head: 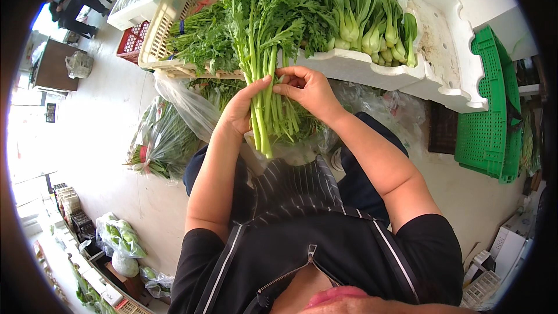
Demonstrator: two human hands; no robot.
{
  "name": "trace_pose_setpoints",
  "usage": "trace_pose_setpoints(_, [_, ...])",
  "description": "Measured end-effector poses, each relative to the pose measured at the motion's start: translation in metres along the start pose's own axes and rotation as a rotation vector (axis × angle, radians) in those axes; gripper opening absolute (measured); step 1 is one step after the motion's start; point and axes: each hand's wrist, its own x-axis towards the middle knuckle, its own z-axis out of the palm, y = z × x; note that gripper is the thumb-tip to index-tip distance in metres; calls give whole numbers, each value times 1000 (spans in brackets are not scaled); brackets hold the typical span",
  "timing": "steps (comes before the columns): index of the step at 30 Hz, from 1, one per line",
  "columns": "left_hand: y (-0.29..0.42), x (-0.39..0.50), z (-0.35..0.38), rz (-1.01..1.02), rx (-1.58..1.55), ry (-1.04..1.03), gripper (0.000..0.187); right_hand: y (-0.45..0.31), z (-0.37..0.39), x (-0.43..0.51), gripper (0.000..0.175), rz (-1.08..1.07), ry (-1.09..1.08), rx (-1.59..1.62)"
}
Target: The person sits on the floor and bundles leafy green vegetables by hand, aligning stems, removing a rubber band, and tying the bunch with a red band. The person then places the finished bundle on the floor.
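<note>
My left hand is closed around the stems of a bunch of leafy greens, with its thumb across the front. The bunch stands roughly upright, leaves away from me. At its right side my right hand has thumb and forefinger pinched near a small leaf; whether it grips that leaf is hard to tell. Behind the bunch, a cream plastic crate holds more greens in banded bundles. To the right, bok choy lies in a white foam box.
Clear plastic bags hang below the crate, beside a bagged bundle of greens. A green plastic crate leans at the right. Bagged vegetables and a pale round melon are at lower left. A person is at far upper left.
</note>
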Motion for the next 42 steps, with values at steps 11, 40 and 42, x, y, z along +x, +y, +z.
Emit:
trace_pose_setpoints(11, [5,0,-5,-48,16,70,35,-26,-15,-15,12,-198,-297,-277])
trace_pose_setpoints(40, [-7,-1,11,44,167,-38,37,-6,-3,11,52,-153,26,-474])
trace_pose_setpoints(42, [-6,-3,12,26,164,-65,38,-3,-4,12,49,-158,23,-491])
